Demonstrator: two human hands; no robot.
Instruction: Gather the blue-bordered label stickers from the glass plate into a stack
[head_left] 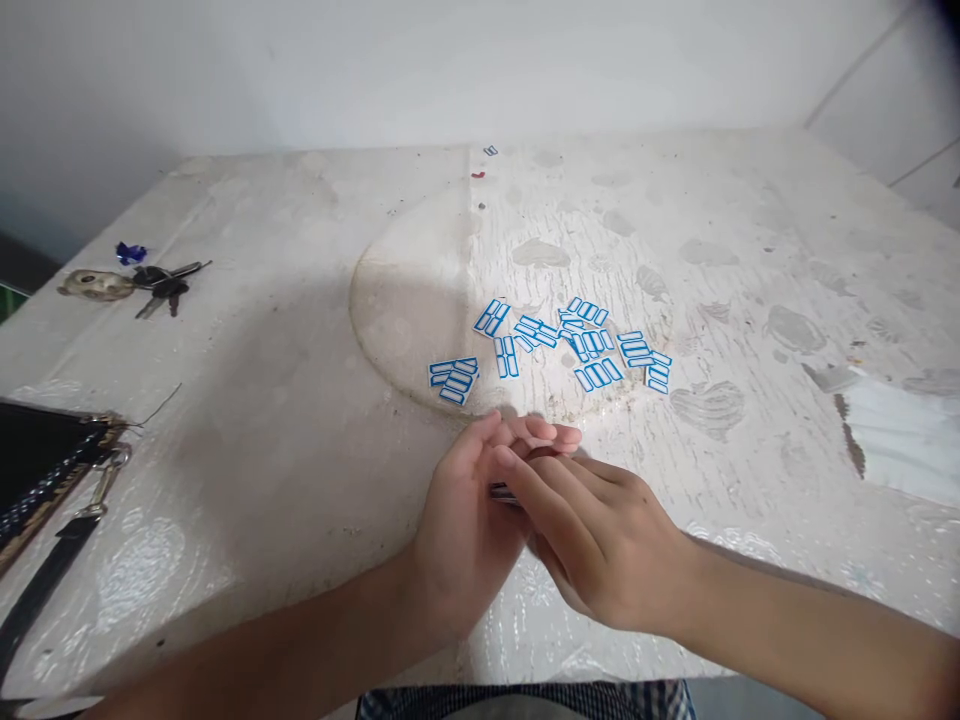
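Both hands meet over the near part of the table. My left hand [469, 510] is cupped and closed round a small stack of thin cards [504, 493]; only a bit of their edges shows, dark and light. Lying over the stack, my right hand [607, 530] has its fingers bent and pressed against it, and they hide most of it. Just beyond the fingertips, several small white cards with blue-outlined bars [592, 345] lie scattered, some overlapping. A pair of overlapping cards [455, 379] is at the left of this group.
Keys [169, 285] with a tan fob [97, 285] and a blue wrapper [131, 253] lie at the left. A black bag with a strap [52, 470] is at the near left edge. White torn paper [904, 435] lies right. Tiny scraps [490, 151] sit near the wall.
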